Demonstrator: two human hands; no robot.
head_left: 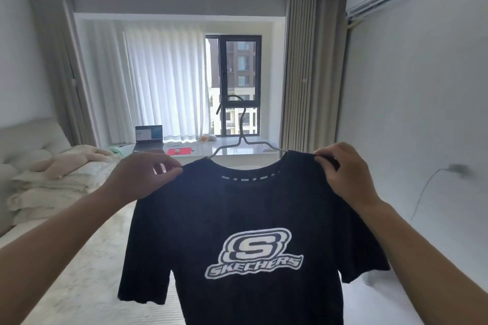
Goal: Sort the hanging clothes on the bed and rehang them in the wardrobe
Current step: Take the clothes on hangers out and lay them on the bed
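Note:
A black T-shirt (245,208) with a white logo on its chest hangs in front of me on a thin grey wire hanger (241,126). The hanger's hook stands up above the collar. My left hand (148,177) pinches the shirt's left shoulder. At the other shoulder my right hand (343,171) pinches the fabric beside the collar. Both arms are stretched forward and hold the shirt up above the bed (87,258). No wardrobe shows in this view.
The bed with a pale cover lies below and to the left, with folded quilts and pillows (52,177) piled at its head. A white desk (232,149) with a laptop (148,136) stands under the window. A bare wall runs along the right.

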